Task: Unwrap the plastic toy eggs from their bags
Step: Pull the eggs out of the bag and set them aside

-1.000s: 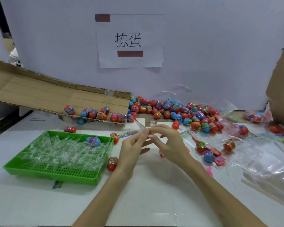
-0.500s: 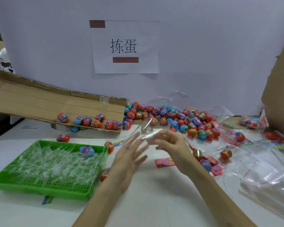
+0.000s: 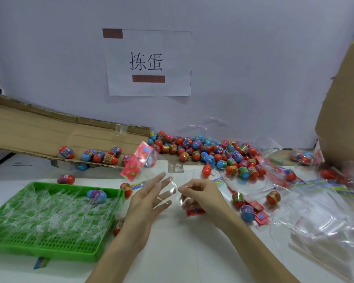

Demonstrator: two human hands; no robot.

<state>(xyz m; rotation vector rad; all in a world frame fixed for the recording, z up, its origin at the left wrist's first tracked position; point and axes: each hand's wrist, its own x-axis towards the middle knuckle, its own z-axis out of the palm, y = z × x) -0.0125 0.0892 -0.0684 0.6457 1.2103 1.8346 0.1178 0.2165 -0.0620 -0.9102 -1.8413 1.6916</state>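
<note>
Bag [image 3: 170,170] clear, barely visible; R hand [image 3: 201,196] pinches it, L hand [image 3: 146,203] splayed.

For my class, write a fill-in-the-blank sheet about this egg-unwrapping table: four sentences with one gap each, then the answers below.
1. The tray full of clear wrappers is ____ in colour.
2. The fingers pinching the clear bag belong to the person's ____ hand.
3. The paper sign on the wall bears ____ large characters.
4. Among the wrappers in the tray lies ____ egg.

Answers: green; right; two; one
</note>
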